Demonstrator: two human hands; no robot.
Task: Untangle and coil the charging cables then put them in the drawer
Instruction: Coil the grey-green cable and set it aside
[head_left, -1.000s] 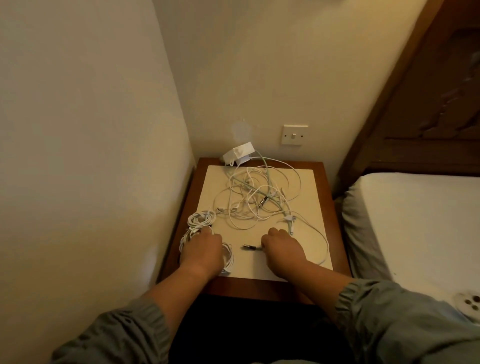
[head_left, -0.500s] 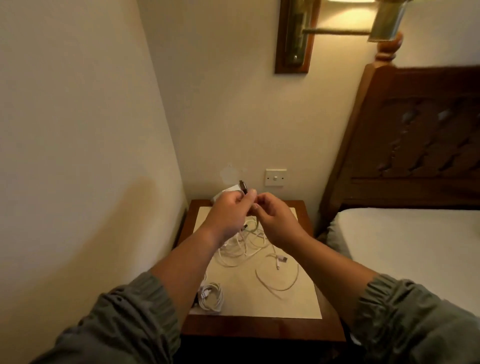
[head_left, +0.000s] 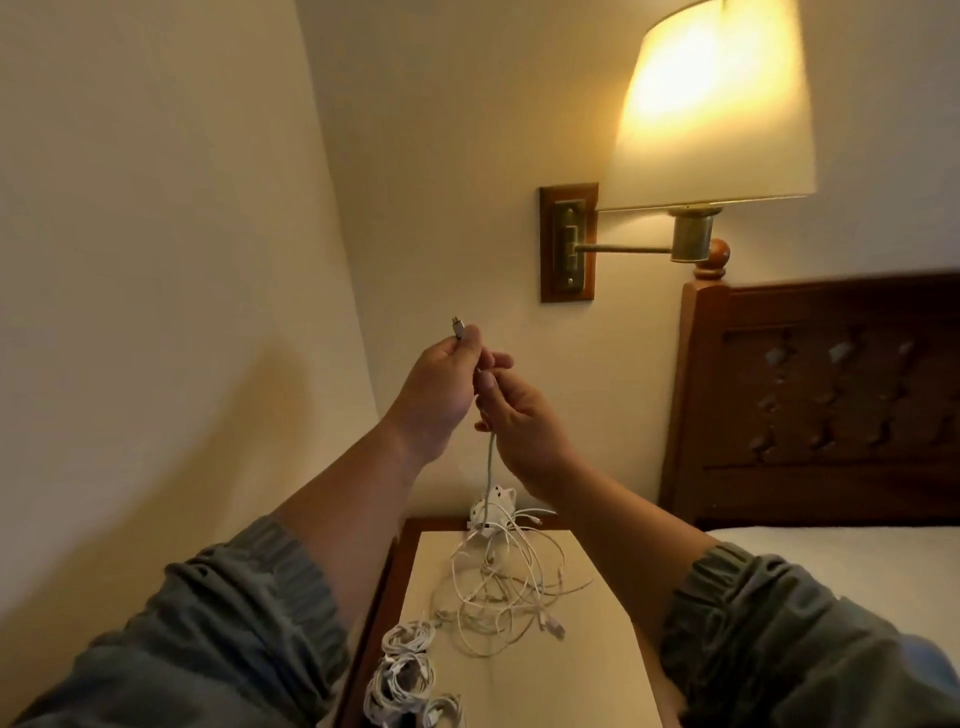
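Note:
Both hands are raised high above the nightstand (head_left: 613, 634). My left hand (head_left: 441, 384) pinches the plug end of a grey-green cable (head_left: 490, 467), with the connector poking up above my fingers. Just below it, my right hand (head_left: 519, 421) grips the same cable, which hangs straight down into a tangle of white cables (head_left: 504, 587) on the cream top. A white charger block (head_left: 493, 506) sits at the back of the tangle. Several coiled white cables (head_left: 405, 670) lie at the near left edge. No drawer is in view.
A lit wall lamp (head_left: 711, 104) on a brass arm hangs above and to the right of my hands. The wooden headboard (head_left: 826, 395) and the bed with white bedding (head_left: 841, 561) stand to the right. A wall corner closes off the left side.
Both hands have risen from the tabletop, pulling the grey-green cable up out of the tangle. The view has tilted upward, bringing the lamp into sight.

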